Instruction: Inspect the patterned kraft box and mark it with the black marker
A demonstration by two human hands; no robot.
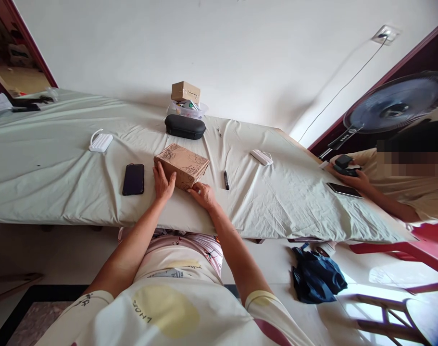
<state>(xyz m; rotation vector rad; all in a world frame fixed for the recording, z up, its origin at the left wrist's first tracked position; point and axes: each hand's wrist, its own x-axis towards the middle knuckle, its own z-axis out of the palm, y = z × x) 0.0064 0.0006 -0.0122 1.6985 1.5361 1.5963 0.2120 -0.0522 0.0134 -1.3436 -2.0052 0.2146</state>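
Note:
A brown cardboard box (182, 161) with dark scribbled line drawings on its top and sides sits on the cloth-covered table. My left hand (164, 182) grips its left front corner, thumb apart from the fingers on the front side. At the box's lower right front corner my right hand (203, 194) has its fingers curled and pinched against the cardboard; the fingertips are partly hidden. A dark phone (133, 179) lies left of my left hand. To the right of the box is a black marker (226, 180).
Behind the box are a black zip case (184, 127), a clear plastic bin (200, 113) and a small carton (185, 91). White corded devices (101, 142) lie on both sides. At right, a person holds a dark device (344, 166) near a phone (344, 190) and fan (395, 108).

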